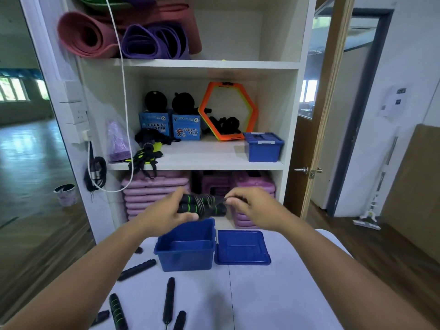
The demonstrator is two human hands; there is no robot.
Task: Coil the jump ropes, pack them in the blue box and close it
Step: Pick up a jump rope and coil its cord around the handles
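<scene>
1. The left hand [166, 210] is gripping the handles of a jump rope [204, 204] above the open blue box [185, 258].
2. The right hand [250, 208] is pinching the cord, apparently finishing the coil.
3. The next move is probably securing the cord end, then lowering the bundle into the box.

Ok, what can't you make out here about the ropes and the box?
All in the head view:
- Bundle: its cord end, hidden under the right hand and blurred; the left hand covers the handle ends.
- Box: the near part of its floor, hidden by its front wall.
- Loose handles: some cut by the bottom edge; cords too thin to trace.
</scene>
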